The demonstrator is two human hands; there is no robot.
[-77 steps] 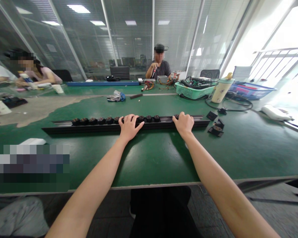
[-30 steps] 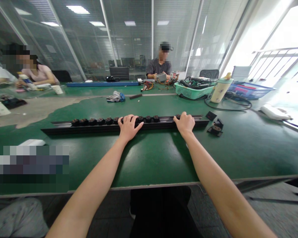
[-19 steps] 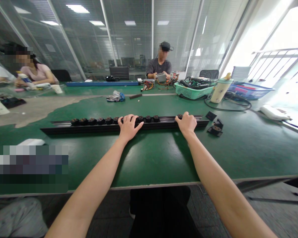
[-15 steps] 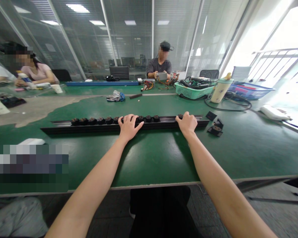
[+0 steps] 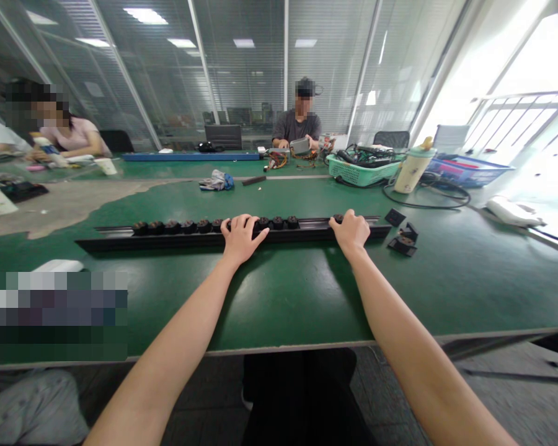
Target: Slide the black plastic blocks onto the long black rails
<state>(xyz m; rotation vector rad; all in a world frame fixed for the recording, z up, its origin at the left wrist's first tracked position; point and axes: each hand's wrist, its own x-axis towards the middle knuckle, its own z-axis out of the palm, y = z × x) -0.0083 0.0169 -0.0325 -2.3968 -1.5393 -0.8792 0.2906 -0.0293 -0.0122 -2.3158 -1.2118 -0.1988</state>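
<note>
A long black rail (image 5: pixel 190 243) lies across the green table, carrying a row of round black socket modules (image 5: pixel 173 227). My left hand (image 5: pixel 242 238) rests over the middle of this row, its fingers curled across the modules and its thumb along the near side, gripping the rail. Several modules show on both sides of it; those beneath are hidden. Toward the rail's right end, my right hand (image 5: pixel 352 232) is closed on a separate socket module (image 5: pixel 338 218), which is mostly covered by the fingers. A bare stretch of channel separates it from the row.
Loose black parts (image 5: pixel 403 240) lie just beyond the rail's right end. Farther back are a green basket (image 5: pixel 360 172) of cables, a cream bottle (image 5: pixel 413 170), a blue basket (image 5: pixel 474 173) and a crumpled cloth (image 5: pixel 217 180). A person (image 5: pixel 297 127) opposite handles a grey box (image 5: pixel 300 147).
My right hand has shifted slightly right along the rail, then stayed put; my left hand keeps its place. The person opposite went from holding a slim tool to handling the grey box.
</note>
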